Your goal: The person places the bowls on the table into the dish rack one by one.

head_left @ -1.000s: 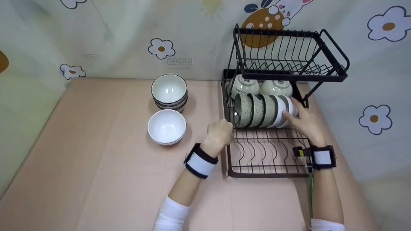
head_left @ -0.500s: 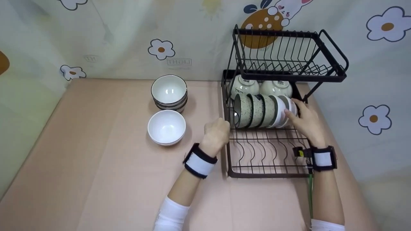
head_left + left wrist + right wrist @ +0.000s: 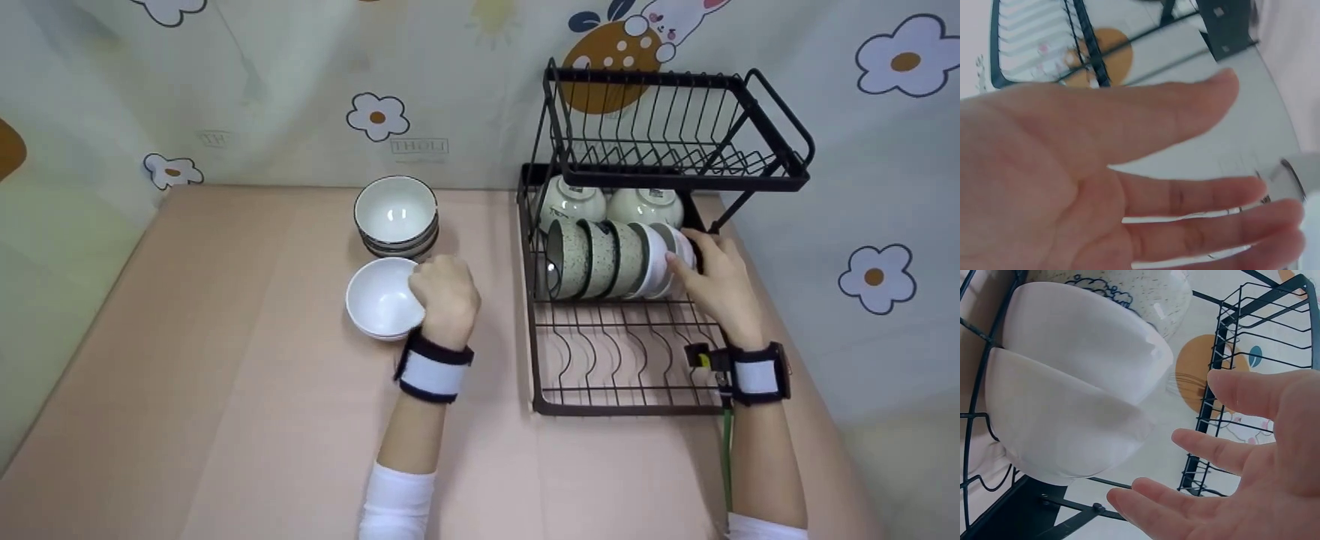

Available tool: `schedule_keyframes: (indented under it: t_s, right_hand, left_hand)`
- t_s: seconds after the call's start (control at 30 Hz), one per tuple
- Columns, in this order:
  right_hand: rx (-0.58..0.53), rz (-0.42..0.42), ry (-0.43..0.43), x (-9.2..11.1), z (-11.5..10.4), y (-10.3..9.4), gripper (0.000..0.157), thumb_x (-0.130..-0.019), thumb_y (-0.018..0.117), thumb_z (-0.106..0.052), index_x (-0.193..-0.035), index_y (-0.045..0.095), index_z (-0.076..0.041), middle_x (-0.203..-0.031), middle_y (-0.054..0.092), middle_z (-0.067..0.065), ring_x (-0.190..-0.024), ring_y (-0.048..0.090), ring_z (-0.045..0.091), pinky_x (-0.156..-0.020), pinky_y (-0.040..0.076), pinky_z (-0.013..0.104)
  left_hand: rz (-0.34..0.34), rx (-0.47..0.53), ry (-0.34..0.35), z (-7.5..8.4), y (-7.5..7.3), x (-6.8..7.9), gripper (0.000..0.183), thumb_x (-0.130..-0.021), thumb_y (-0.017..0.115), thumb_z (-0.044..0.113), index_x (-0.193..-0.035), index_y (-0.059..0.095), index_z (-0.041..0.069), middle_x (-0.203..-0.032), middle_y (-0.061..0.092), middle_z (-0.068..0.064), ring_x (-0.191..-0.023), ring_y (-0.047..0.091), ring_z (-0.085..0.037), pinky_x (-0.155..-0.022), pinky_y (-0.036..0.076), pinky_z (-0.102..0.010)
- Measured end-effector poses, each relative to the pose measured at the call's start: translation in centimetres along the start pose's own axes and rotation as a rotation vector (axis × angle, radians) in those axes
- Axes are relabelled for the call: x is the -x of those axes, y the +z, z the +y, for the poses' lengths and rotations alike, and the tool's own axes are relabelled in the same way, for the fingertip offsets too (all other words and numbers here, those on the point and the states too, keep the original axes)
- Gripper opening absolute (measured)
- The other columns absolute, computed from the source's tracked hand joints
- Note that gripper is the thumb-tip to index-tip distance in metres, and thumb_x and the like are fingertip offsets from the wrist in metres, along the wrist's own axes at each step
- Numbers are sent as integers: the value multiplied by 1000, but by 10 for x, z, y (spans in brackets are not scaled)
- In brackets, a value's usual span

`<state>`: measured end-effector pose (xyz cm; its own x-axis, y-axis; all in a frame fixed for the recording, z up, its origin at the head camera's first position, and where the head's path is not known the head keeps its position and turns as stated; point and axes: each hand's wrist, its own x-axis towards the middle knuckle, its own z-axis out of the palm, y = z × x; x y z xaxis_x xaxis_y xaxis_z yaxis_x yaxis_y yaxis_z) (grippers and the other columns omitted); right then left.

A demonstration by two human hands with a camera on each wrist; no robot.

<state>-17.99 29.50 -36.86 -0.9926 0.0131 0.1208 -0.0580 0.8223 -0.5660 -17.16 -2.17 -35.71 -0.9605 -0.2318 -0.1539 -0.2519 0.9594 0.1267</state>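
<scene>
My left hand (image 3: pixel 448 296) overlaps the right edge of a white bowl (image 3: pixel 381 296) in the head view. In the left wrist view its fingers (image 3: pixel 1196 233) are straight and hold nothing; part of a bowl (image 3: pixel 1311 208) shows past the fingertips. My right hand (image 3: pixel 724 289) is at the right end of a row of bowls standing on edge in the dish rack (image 3: pixel 622 410), nearest two white bowls (image 3: pixel 1067 422). Its thumb and fingers are spread and gently bent, with nothing gripped. The row's left part is green speckled bowls (image 3: pixel 571 259).
Behind the white bowl stands a stack of dark-rimmed bowls (image 3: pixel 395 210). Two upside-down bowls (image 3: pixel 574 201) sit at the back of the rack, under its raised upper tier (image 3: pixel 679 180). A green cable (image 3: pixel 726 457) runs along the right forearm.
My left hand has moved left from the rack's left side to the white bowl on the table. My right hand has shifted only slightly right, beside the bowls.
</scene>
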Motion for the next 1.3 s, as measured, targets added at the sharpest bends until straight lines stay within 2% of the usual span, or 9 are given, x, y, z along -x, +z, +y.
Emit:
schedule_keyframes:
  t_s: [0.17,0.3,0.4,0.63,0.93,1.3]
  right_hand:
    - [-2,12,-16,3,-5,-1,59,-95,53,-37,-141,40,-3,-134,40,31,-121,43,48,-99,36,65]
    - [-6,18,-20,4,-6,-1,58,-95,53,-37,-141,40,-4,-133,40,30,-120,43,47,-98,37,64]
    - [-5,13,-15,3,-7,-2,59,-95,52,-38,-141,40,-4,-133,40,30,-120,43,47,-98,37,64]
    - [7,24,-38,2,-7,-2,55,-94,55,-35,-138,44,-3,-141,37,31,-125,40,51,-101,34,67]
    - [6,5,-24,2,-8,-1,57,-95,54,-37,-139,43,-3,-142,36,31,-125,40,51,-101,35,67]
    - [-2,-9,-17,3,-8,-2,60,-95,53,-38,-141,40,-2,-142,35,31,-126,40,50,-101,34,66]
  left_hand:
    - [-76,47,-51,-17,2,-15,28,-93,48,7,-114,67,5,-118,67,-15,-106,65,-29,-83,56,-39]
    - [-141,76,-51,-26,5,-22,30,-92,50,7,-118,65,5,-122,65,-15,-109,64,-28,-84,56,-41]
    - [-159,87,-41,-30,8,-25,31,-92,50,7,-119,65,4,-122,65,-16,-110,63,-29,-84,56,-42]
    - [-155,75,-18,-33,11,-29,32,-91,50,7,-119,65,4,-122,65,-16,-109,64,-29,-84,55,-40]
    - [-177,30,-11,-34,6,-28,32,-92,49,8,-120,64,5,-122,66,-13,-109,64,-28,-86,55,-38]
    - [-93,-3,27,-34,-2,-20,28,-89,53,7,-113,68,8,-118,68,-11,-106,66,-29,-81,56,-39]
